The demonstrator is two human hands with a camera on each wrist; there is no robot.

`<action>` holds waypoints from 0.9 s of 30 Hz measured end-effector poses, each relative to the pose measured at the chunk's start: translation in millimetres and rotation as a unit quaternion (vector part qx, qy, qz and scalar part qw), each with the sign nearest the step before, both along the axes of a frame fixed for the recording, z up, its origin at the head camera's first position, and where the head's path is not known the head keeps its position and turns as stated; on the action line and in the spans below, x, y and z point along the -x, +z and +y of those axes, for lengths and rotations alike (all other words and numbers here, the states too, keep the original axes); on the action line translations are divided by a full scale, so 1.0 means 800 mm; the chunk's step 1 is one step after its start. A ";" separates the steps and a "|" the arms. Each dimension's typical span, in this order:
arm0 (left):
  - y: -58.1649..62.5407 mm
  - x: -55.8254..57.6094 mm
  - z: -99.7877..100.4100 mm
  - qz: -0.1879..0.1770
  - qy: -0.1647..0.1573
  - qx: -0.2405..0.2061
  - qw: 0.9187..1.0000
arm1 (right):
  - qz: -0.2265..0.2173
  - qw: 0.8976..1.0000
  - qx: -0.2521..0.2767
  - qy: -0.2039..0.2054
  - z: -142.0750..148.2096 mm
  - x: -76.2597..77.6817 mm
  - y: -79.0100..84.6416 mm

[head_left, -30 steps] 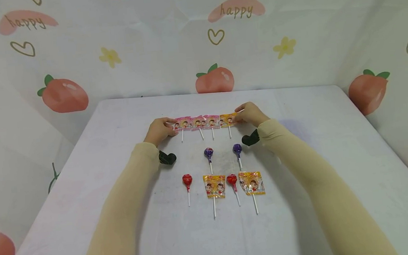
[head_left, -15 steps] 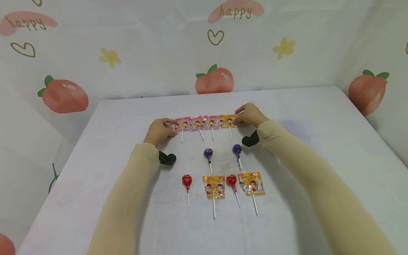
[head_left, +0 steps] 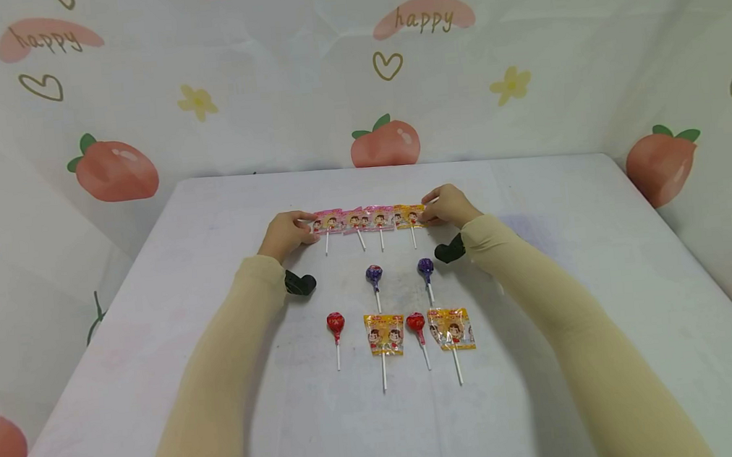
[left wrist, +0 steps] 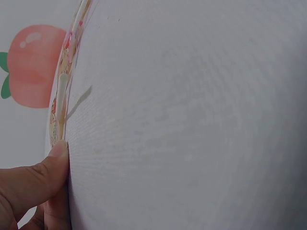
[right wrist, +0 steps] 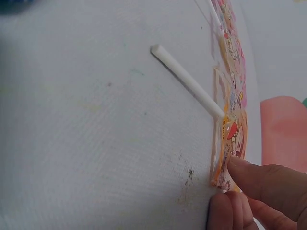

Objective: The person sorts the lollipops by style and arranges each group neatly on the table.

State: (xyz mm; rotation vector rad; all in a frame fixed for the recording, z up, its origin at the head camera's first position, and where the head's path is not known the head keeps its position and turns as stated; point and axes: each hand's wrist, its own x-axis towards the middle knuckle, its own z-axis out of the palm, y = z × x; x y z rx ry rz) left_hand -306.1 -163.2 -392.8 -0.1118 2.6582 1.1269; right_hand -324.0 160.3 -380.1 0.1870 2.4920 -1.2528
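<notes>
A row of flat-wrapped lollipops lies at the back of the table, three pink ones on the left and an orange one on the right. My left hand (head_left: pixel 285 235) pinches the outer edge of the leftmost pink lollipop (head_left: pixel 328 221); in the left wrist view its thumb (left wrist: pixel 58 149) lies at the wrapper's end. At the other end, my right hand (head_left: pixel 450 206) pinches the orange lollipop (head_left: pixel 408 215) by its right edge. Its thumb (right wrist: pixel 240 165) presses on the wrapper in the right wrist view, with fingers curled beneath. The white sticks point toward me.
Nearer to me lie two purple ball lollipops (head_left: pixel 374 275), and in front of them two red ball lollipops (head_left: pixel 336 323) alternate with two orange-wrapped flat lollipops (head_left: pixel 385 335). All rest on the white table (head_left: pixel 371 431). A printed cloth (head_left: pixel 285 54) hangs behind the table.
</notes>
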 end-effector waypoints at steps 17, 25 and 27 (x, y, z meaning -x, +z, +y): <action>-0.003 -0.002 -0.002 0.013 0.001 -0.001 1.000 | 0.026 0.993 0.118 0.001 0.011 -0.024 0.033; -0.001 -0.002 0.000 0.004 0.006 -0.004 1.000 | 0.119 0.978 0.158 0.070 0.031 -0.084 0.069; -0.001 -0.002 0.001 0.005 0.007 -0.004 1.000 | 0.145 0.973 0.158 0.084 0.034 -0.102 0.076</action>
